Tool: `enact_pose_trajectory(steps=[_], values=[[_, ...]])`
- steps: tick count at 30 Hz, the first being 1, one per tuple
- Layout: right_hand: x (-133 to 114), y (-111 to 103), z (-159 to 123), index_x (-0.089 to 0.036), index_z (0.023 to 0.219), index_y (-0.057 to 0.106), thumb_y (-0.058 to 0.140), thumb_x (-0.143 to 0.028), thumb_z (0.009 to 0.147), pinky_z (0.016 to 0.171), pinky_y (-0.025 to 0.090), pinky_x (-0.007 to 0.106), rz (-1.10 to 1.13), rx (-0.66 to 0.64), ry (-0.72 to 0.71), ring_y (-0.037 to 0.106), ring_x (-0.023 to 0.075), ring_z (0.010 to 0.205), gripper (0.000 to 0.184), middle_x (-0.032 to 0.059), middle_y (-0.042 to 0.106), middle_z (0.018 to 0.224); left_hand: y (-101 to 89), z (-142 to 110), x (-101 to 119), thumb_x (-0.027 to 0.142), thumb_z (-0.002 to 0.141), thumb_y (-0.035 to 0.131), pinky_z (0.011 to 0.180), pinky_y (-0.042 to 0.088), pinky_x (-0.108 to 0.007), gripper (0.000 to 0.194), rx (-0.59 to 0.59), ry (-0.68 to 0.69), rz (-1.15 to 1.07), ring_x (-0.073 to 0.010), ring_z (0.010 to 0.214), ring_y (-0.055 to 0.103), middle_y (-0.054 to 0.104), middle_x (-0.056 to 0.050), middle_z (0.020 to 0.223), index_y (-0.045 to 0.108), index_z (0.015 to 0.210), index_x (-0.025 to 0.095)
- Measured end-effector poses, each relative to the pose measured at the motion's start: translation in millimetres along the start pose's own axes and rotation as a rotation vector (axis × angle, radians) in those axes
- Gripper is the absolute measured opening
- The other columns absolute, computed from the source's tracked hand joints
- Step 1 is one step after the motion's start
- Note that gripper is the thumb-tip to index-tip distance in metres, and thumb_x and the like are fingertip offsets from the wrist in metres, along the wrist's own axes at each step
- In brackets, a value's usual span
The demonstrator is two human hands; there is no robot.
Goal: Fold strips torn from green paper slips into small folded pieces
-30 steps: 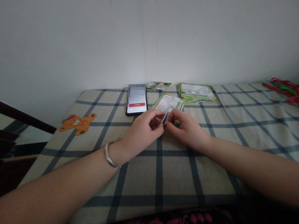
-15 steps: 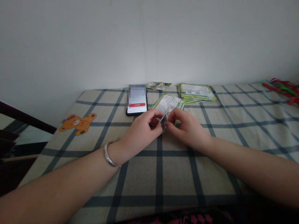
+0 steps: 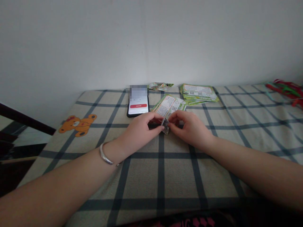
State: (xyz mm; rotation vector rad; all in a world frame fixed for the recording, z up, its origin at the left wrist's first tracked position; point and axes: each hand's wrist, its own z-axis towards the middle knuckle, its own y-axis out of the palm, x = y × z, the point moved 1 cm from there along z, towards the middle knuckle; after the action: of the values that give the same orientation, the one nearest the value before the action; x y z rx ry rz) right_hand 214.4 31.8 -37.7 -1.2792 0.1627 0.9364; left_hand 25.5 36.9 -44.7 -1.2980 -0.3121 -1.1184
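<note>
Between my two hands is a small folded piece of paper [image 3: 165, 128], greyish and printed. My left hand [image 3: 146, 126], with a silver bangle [image 3: 105, 155] on its wrist, pinches the paper's left side between thumb and fingers. On the other side, my right hand [image 3: 187, 125] grips it with thumb and fingertips. Fingers hide part of the paper, so its full shape is unclear. Just beyond my hands lie green-and-white printed leaflets [image 3: 168, 104], partly covered by my fingers.
A phone [image 3: 138, 108] with a lit screen lies left of the leaflets. Behind are a folded paper piece [image 3: 161, 86] and a leaflet stack [image 3: 199, 92]. A bear cutout [image 3: 79, 125] lies left on the checked cloth [image 3: 139, 176]; red and green items [image 3: 287, 90] lie far right.
The folded paper shows more between my fingertips and its folds stand more open. My left hand and wrist have shifted slightly left.
</note>
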Motion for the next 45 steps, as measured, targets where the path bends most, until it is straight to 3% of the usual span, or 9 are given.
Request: enact_pose_trajectory(steps=[9, 13, 18, 23, 34, 45], values=[[3, -1, -1, -0.020, 0.087, 0.065, 0.062, -0.022, 0.080, 0.064, 0.042, 0.026, -0.061, -0.012, -0.037, 0.058, 0.0129, 0.069, 0.008, -0.0010, 0.067, 0.077, -6.0, 4, -3, 0.017, 0.080, 0.067, 0.084, 0.052, -0.031, 0.018, -0.120, 0.042, 0.073, -0.0153, 0.089, 0.066, 0.070, 0.000, 0.095, 0.067, 0.098, 0.021], [3, 0, -2, -0.022, 0.086, 0.069, 0.063, -0.023, 0.081, 0.064, 0.042, 0.027, -0.104, -0.014, -0.029, 0.058, 0.0134, 0.069, 0.008, -0.0012, 0.067, 0.076, -10.3, 5, -8, 0.016, 0.081, 0.069, 0.086, 0.051, -0.029, 0.020, -0.170, 0.133, 0.106, -0.0142, 0.093, 0.065, 0.071, 0.001, 0.099, 0.067, 0.100, 0.021], [7, 1, -3, -0.022, 0.087, 0.071, 0.063, -0.020, 0.083, 0.067, 0.043, 0.027, -0.110, -0.009, -0.096, 0.060, 0.0140, 0.072, 0.009, -0.0003, 0.070, 0.077, -14.7, 6, -16, 0.015, 0.079, 0.071, 0.092, 0.049, -0.030, 0.022, -0.184, 0.288, 0.190, -0.0151, 0.099, 0.064, 0.071, 0.000, 0.105, 0.069, 0.099, 0.021], [10, 0, -4, -0.024, 0.094, 0.074, 0.060, -0.018, 0.087, 0.071, 0.043, 0.027, -0.145, -0.011, -0.196, 0.061, 0.0146, 0.077, 0.016, 0.0008, 0.072, 0.082, -16.0, 6, -17, 0.016, 0.080, 0.070, 0.094, 0.049, -0.031, 0.021, -0.197, 0.339, 0.229, -0.0154, 0.101, 0.065, 0.071, -0.001, 0.108, 0.070, 0.101, 0.021], [8, -1, -6, -0.023, 0.097, 0.073, 0.055, -0.019, 0.090, 0.072, 0.046, 0.027, -0.203, -0.078, -0.215, 0.063, 0.0161, 0.083, 0.020, 0.0034, 0.072, 0.093, -18.9, 5, -15, 0.018, 0.082, 0.068, 0.093, 0.052, -0.034, 0.022, -0.197, 0.482, 0.370, -0.0179, 0.100, 0.066, 0.073, -0.004, 0.105, 0.071, 0.104, 0.019], [5, 0, -7, -0.020, 0.091, 0.071, 0.058, -0.019, 0.085, 0.073, 0.046, 0.027, -0.190, -0.080, -0.214, 0.062, 0.0163, 0.083, 0.015, 0.0038, 0.070, 0.089, -20.3, 3, -14, 0.019, 0.087, 0.062, 0.096, 0.050, -0.037, 0.022, -0.233, 0.531, 0.462, -0.0195, 0.105, 0.064, 0.071, -0.004, 0.112, 0.070, 0.107, 0.020]])
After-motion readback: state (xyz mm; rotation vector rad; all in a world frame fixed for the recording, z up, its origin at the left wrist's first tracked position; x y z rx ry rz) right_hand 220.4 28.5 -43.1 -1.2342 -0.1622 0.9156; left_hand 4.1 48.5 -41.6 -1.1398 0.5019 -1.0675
